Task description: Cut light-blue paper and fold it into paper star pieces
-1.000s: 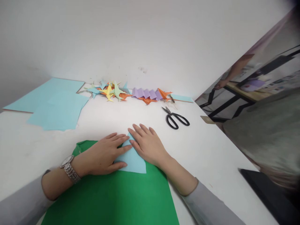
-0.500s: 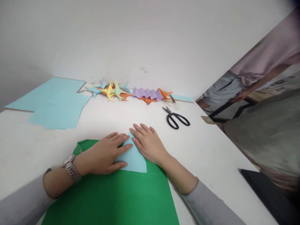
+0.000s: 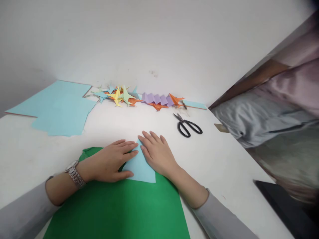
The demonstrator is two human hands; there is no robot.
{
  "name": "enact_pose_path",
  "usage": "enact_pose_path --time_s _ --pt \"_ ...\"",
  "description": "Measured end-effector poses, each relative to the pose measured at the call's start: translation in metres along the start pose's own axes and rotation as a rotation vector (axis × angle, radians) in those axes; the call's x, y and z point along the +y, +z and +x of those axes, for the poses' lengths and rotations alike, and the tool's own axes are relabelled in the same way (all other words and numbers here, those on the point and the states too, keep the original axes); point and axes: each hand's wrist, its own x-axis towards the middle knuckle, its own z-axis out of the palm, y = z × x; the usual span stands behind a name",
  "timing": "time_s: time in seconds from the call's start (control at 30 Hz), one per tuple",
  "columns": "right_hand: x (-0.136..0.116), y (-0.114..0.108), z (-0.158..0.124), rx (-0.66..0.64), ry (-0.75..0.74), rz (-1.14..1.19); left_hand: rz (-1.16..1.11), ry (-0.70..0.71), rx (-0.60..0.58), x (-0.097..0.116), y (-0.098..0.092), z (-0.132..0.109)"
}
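A light blue folded paper (image 3: 141,167), pointed at its far end, lies on a green sheet (image 3: 119,209). My left hand (image 3: 113,161) rests flat with fingers spread on the paper's left edge. On the opposite side my right hand (image 3: 159,152) lies flat, its fingers stretched along the right edge near the tip. Both palms cover parts of the paper. Neither hand grips anything. Black-handled scissors (image 3: 184,125) lie on the white table beyond my right hand, blades slightly parted.
Light blue sheets (image 3: 62,109) are stacked at the left. Colourful folded paper stars (image 3: 119,96) and a purple pleated strip (image 3: 157,99) sit by the wall. A person (image 3: 269,106) stands beyond the table's right edge, where a dark flat object (image 3: 279,202) lies.
My left fingers have drawn slightly left along the paper; my right hand stays almost in place. The person at the right has come closer to the table.
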Motion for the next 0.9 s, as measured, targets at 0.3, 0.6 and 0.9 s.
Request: enact_pose_path --time_s 0.3,0.6,0.9 --pt "-0.0004 -0.0006 0.0 0.002 -0.012 -0.006 0.011 -0.002 -0.015 0.0 -0.0005 -0.0002" --pt "0.0006 0.0005 0.0008 0.019 -0.022 -0.011 0.033 -0.01 -0.043 0.0011 -0.0007 0.0003" --pt "-0.0005 -0.0001 0.001 0.063 -0.174 0.01 0.011 -0.038 -0.022 0.0044 -0.0011 0.0006"
